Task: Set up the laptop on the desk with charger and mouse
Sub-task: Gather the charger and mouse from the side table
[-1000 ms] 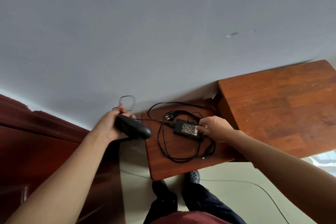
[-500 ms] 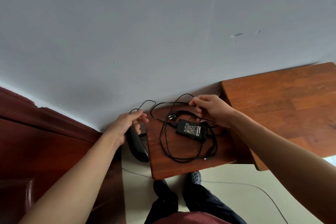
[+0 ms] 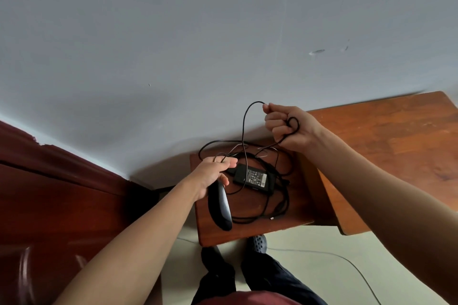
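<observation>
A black charger brick with a white label lies on a small wooden stool, ringed by its tangled black cable. My left hand holds a black mouse that hangs down over the stool's left side; its thin cord runs up past my fingers. My right hand is raised above the stool's back edge, fist closed round a loop of black cable that arcs up and drops to the tangle. No laptop is in view.
A larger wooden desk stands to the right, against the grey wall. Dark red wooden furniture fills the left. A thin wire trails over the pale floor beside my legs and shoes.
My right hand has lifted up and back from the stool, pulling a loop of cable with it. My left hand with the mouse has moved right, over the stool.
</observation>
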Demonstrator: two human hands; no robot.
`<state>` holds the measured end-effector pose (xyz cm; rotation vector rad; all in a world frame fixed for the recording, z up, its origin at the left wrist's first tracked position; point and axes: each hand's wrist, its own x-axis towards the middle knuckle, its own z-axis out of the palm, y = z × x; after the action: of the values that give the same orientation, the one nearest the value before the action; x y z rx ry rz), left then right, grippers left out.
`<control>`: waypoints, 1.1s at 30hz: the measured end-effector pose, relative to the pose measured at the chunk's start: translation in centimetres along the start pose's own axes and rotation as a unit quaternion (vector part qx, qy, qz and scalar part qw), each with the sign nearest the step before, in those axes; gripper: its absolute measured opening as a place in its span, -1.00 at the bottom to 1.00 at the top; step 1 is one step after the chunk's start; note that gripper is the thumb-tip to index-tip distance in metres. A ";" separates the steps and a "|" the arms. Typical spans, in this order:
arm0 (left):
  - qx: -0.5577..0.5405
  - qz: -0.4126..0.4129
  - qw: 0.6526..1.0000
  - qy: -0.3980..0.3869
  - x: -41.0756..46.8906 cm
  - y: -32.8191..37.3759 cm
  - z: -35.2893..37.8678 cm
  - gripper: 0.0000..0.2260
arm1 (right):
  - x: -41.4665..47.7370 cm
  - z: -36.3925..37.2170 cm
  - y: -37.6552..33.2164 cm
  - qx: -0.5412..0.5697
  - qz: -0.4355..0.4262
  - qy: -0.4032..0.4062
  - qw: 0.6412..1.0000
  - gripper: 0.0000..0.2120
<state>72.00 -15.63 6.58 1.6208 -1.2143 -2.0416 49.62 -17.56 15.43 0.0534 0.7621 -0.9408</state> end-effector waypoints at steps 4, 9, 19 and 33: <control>0.016 0.046 0.999 0.008 1.2 0.8 1.2 -0.75 | -0.7 -0.6 0.3 -0.007 0.025 -0.044 0.999 -0.83; 0.054 0.053 0.992 -0.103 2.6 2.3 4.5 -0.55 | -1.7 -1.9 -0.4 0.021 0.032 -0.088 0.995 -0.83; 0.248 -0.041 0.935 -0.250 3.3 2.0 9.4 -0.66 | -4.5 -9.5 -5.4 0.117 -0.040 -0.059 0.991 -0.79; 0.132 -0.011 0.973 -0.187 0.0 4.9 4.0 -0.62 | 2.4 -17.5 -2.3 -0.095 -0.046 0.214 0.971 -0.73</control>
<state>67.01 -16.83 10.32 1.3926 -1.6628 -2.3572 38.85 -14.41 1.60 0.0545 1.2609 -0.9525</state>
